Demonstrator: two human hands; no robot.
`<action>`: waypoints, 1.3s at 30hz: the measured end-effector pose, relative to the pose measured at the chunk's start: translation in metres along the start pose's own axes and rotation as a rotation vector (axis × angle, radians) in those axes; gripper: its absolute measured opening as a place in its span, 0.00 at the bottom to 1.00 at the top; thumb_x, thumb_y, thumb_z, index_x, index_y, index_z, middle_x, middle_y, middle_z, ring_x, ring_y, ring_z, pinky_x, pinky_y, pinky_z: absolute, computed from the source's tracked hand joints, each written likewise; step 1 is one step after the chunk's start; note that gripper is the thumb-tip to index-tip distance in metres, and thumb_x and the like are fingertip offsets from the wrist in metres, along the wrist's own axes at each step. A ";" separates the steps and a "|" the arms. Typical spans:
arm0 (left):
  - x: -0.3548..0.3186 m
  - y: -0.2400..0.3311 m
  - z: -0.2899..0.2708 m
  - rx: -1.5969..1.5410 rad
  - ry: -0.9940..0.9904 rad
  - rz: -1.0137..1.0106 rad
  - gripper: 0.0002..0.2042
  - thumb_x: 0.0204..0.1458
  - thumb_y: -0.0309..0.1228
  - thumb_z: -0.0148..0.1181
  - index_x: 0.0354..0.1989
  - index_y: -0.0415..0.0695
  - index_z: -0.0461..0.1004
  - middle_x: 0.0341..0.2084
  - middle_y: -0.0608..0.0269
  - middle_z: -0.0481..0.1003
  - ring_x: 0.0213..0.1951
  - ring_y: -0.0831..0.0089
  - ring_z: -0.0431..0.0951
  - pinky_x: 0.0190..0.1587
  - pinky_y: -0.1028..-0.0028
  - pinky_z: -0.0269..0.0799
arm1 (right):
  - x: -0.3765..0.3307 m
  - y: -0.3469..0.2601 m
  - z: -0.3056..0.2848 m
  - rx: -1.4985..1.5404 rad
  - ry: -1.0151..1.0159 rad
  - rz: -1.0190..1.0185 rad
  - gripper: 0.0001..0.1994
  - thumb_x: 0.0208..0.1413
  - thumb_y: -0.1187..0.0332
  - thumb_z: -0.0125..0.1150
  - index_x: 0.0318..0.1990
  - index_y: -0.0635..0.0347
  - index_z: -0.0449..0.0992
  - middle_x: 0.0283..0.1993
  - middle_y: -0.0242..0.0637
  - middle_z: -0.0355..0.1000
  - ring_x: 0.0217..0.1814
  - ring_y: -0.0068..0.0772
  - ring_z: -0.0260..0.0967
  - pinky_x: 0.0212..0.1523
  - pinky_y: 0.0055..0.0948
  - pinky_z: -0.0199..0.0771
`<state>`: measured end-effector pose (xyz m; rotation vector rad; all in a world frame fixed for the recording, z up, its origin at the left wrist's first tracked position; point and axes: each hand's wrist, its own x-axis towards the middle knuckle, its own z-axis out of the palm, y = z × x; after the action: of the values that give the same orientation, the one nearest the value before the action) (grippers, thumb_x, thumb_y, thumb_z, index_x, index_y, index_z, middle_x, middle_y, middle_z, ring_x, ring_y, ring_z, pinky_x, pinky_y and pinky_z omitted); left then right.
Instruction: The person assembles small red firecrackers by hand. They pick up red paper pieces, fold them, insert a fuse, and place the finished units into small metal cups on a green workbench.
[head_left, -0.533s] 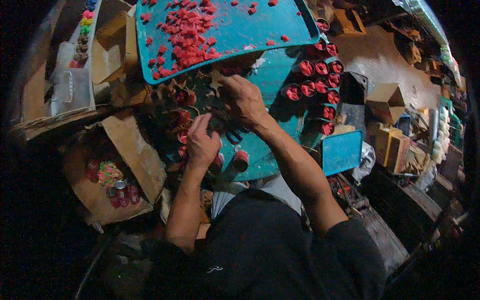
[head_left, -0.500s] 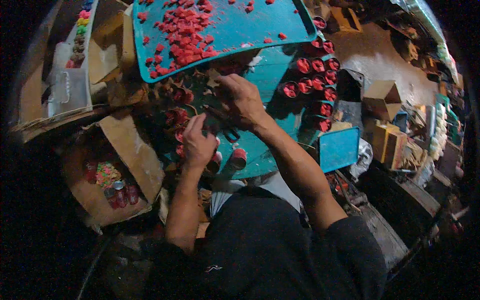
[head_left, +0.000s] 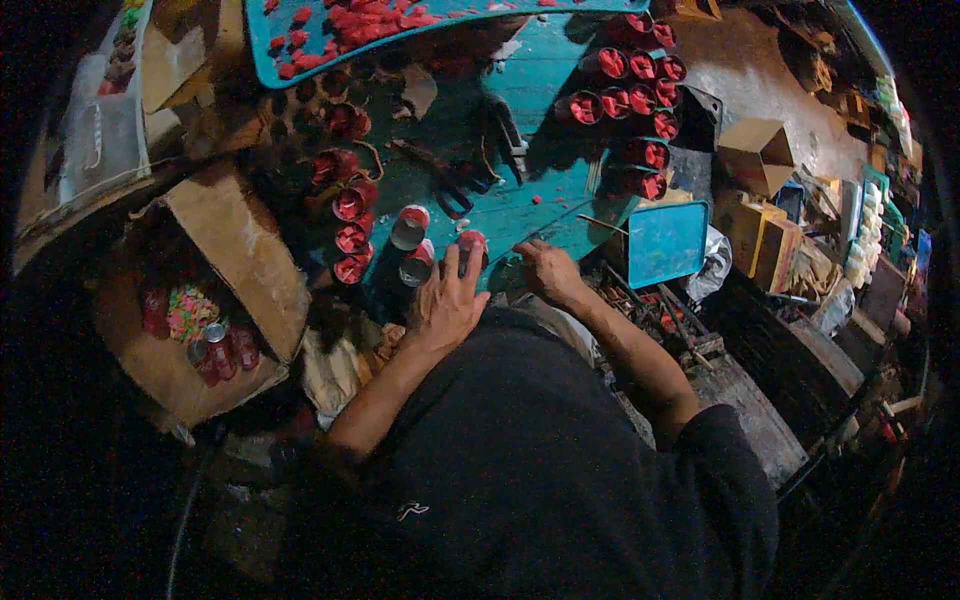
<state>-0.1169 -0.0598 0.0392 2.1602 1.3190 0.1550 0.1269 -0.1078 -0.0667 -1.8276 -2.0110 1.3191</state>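
My left hand (head_left: 447,308) reaches over the near edge of the teal table (head_left: 500,215), fingers closed round a small red can (head_left: 473,243). Two more cans, one pale-topped (head_left: 409,228) and one beside it (head_left: 417,264), stand just left of it. My right hand (head_left: 552,272) is at the table's near edge with its fingers pinched together; a thin dark line runs by the fingertips, and what they hold is unclear. Beyond my hands lie a dark tool with looped handles (head_left: 452,190) and a long dark tool with a pale end (head_left: 510,140).
A teal tray (head_left: 450,17) of red chunks is at the far side. Open cans with red contents stand in rows on the right (head_left: 642,100) and left (head_left: 350,203). A smaller blue tray (head_left: 668,243) sits right; a cardboard box (head_left: 240,250) with bottles is left.
Both hands have come back toward my body from the middle of the table. My left hand is now at the can, my right near the edge. The view has shifted, too.
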 end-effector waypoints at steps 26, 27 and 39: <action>0.032 0.002 0.107 0.118 -0.102 -0.143 0.33 0.45 0.31 0.71 0.62 0.39 0.67 0.52 0.49 0.74 0.57 0.50 0.72 0.61 0.49 0.62 | 0.057 0.072 -0.037 -0.248 0.663 0.394 0.11 0.54 0.61 0.63 0.29 0.59 0.76 0.31 0.50 0.77 0.31 0.59 0.78 0.33 0.54 0.79; 0.033 0.003 0.108 0.097 -0.075 -0.156 0.32 0.46 0.31 0.70 0.62 0.39 0.68 0.51 0.48 0.75 0.56 0.51 0.73 0.61 0.49 0.62 | 0.055 0.072 -0.037 -0.256 0.648 0.385 0.11 0.54 0.61 0.64 0.30 0.59 0.76 0.31 0.49 0.77 0.31 0.59 0.78 0.32 0.54 0.78; 0.035 0.031 0.062 -0.369 0.134 -0.196 0.34 0.41 0.28 0.74 0.61 0.40 0.68 0.52 0.44 0.75 0.54 0.44 0.76 0.58 0.55 0.72 | 0.080 0.068 -0.044 -0.187 0.728 0.226 0.08 0.56 0.65 0.61 0.33 0.59 0.77 0.36 0.48 0.74 0.42 0.56 0.75 0.40 0.53 0.75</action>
<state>-0.0507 -0.0667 -0.0015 1.7272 1.4408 0.4348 0.1840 -0.0248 -0.1195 -2.2261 -1.5915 0.3787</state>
